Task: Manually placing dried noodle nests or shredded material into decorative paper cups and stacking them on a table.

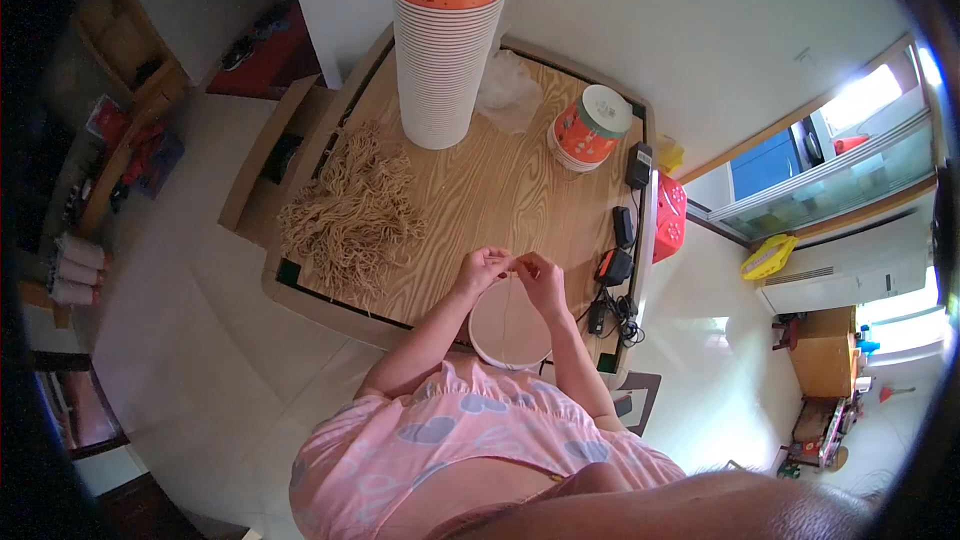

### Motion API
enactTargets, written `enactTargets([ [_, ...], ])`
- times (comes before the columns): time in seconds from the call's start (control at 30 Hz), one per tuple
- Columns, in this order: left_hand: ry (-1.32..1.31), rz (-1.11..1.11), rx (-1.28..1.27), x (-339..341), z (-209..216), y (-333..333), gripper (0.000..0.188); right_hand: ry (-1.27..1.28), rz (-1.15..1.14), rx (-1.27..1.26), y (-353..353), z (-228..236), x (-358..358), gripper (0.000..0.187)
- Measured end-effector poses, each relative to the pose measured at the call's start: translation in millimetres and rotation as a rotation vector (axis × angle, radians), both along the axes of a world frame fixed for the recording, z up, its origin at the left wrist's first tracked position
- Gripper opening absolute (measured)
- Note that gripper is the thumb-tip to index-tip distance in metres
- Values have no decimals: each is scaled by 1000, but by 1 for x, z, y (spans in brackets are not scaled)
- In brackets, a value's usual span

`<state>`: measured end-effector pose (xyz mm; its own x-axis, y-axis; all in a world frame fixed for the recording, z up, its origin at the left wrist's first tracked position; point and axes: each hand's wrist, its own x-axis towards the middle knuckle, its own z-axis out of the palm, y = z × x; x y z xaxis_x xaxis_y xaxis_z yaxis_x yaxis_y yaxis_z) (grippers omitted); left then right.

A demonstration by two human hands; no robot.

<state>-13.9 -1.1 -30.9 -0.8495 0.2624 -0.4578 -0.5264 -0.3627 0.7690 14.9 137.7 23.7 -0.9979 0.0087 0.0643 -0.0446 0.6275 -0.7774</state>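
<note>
My left hand (482, 267) and my right hand (540, 273) are close together above a round paper bucket (508, 328) that stands at the near edge of the wooden table (500, 190). Both pinch a thin tan string (513, 262) between their fingertips, and a length of it hangs down over the bucket. A big heap of tan string pieces (350, 212) lies on the table to the left of my hands.
A tall stack of white paper buckets with an orange top (445, 40) stands at the back of the table. A short orange stack with a lid (590, 130) and a crumpled plastic bag (510, 90) sit beside it. Black chargers and cables (615, 270) line the right edge, next to a red basket (670, 215).
</note>
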Motion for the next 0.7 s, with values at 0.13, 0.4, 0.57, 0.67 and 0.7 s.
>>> enactTargets([
  [0.13,128,-97,-26,0,-6,0,13,25,-38,-54,0,-3,1,9],
  [0.4,156,-94,-134,-2,-2,0,11,-17,-45,-110,3,-1,2,8],
  [0.57,231,-95,-225,-2,-6,-1,13,-79,-53,-131,2,-1,2,9],
  [0.67,258,-82,-274,-1,2,0,13,-76,-56,-149,3,-1,3,10],
  [0.7,257,-80,-276,-1,0,-1,13,-76,-54,-150,2,0,3,10],
])
